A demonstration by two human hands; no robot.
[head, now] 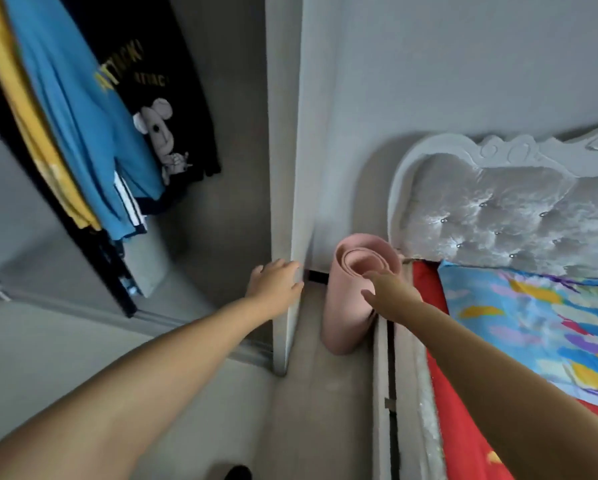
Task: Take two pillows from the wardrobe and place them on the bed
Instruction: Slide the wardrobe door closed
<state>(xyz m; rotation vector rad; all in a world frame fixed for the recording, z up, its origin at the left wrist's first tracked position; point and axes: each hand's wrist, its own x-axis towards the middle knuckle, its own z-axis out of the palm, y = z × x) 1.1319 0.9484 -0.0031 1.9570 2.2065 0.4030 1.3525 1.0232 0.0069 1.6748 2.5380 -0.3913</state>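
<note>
Two empty hands are stretched forward: the left hand (276, 279), fingers spread, at the wardrobe (283, 202) edge; the right hand (389, 295), open, over a pink rolled mat (349, 317) at 3 o'clock of it, beside the bed (463, 393).

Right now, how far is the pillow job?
No pillow shows in the open wardrobe or on the bed, so nothing looks finished. In hand: the left hand rests on the wardrobe's edge, and the empty right hand reaches over a rolled pink mat. Both pillows are left.
</note>
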